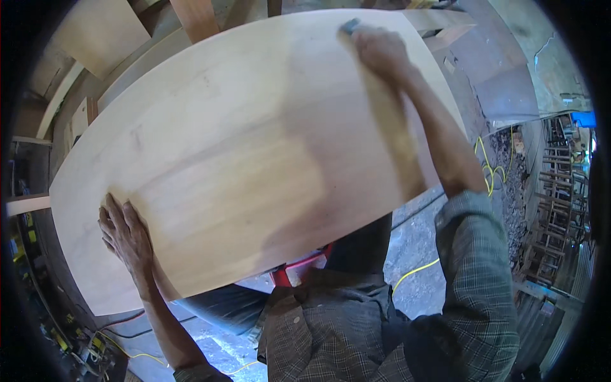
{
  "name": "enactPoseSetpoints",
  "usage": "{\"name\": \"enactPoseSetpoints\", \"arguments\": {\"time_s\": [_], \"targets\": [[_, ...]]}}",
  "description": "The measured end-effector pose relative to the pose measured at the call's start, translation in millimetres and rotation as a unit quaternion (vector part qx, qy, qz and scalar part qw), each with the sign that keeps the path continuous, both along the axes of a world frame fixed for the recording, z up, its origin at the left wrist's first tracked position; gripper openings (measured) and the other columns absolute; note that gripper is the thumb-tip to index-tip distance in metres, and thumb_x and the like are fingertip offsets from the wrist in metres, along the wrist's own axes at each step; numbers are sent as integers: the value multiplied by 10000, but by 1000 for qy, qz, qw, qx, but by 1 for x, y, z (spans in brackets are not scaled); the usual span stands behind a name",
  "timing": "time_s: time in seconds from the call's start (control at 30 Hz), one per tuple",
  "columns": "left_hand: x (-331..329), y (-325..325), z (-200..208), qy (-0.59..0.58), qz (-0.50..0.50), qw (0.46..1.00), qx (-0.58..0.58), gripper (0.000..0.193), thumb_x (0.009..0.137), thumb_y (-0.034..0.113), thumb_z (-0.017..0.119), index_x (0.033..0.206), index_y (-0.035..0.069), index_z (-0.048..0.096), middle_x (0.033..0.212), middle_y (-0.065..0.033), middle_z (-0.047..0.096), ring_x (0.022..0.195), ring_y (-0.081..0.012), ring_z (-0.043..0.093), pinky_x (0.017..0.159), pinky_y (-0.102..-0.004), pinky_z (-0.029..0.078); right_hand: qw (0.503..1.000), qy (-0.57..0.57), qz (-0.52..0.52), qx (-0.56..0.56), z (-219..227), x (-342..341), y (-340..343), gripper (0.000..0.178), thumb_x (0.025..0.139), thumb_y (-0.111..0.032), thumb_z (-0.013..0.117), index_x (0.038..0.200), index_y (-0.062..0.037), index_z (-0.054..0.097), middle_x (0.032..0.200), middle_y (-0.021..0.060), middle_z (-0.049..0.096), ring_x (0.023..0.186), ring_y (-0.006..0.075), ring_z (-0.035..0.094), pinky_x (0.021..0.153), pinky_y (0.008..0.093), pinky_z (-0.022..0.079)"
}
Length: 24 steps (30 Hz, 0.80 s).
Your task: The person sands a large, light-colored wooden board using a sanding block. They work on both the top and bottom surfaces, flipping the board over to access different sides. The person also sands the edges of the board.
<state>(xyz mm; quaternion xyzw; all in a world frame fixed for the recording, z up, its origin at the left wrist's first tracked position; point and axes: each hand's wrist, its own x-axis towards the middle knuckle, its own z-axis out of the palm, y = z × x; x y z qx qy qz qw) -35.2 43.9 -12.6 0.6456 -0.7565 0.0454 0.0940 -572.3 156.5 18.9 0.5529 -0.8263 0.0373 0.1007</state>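
Observation:
A large pale wooden panel with a curved far edge stretches across the view in front of me. My left hand lies flat on its left part, fingers spread and empty. Over at the panel's far right, my right hand is closed on a small dark blue-grey object, pressed to the surface near the far edge. Motion blurs that hand, and most of the object is hidden under the fingers, so its kind does not show. My right arm reaches across the panel's right side, and shadow covers part of the wood there.
Wooden boards and an upright beam stand beyond the panel. A yellow cord runs over the floor, and another yellow cord lies at the right. Something red shows under the near edge. Stacked wooden frames stand far right.

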Motion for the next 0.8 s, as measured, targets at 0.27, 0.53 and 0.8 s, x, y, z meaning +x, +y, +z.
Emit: {"name": "enactPoseSetpoints", "arguments": {"time_s": [0.27,0.53,0.8], "targets": [[5,-2,-4,0,-4,1000,4,551,961,500,313,1421,199,345,1440,-175,310,1337,-349,289,1075,-509,211,974,97,121,-166,-35,1,11,247,913,-282,436,947,-107,607,841,149,673,833,337,642,738,495,463],[-8,-5,-5,-3,-8,1000,-2,545,963,484,325,1423,193,346,1444,-183,306,1331,-351,296,1076,-499,219,997,55,45,-41,-39,-10,-16,271,925,-300,471,1056,-132,639,1051,127,657,976,314,619,821,474,458],[3,-3,-4,-4,-14,1000,-13,531,968,462,332,1424,191,347,1434,-180,325,1323,-346,311,1070,-487,235,980,-95,-160,-67,2,-67,-5,356,939,-385,437,1118,-142,627,1044,137,660,986,314,621,846,425,472]]}}
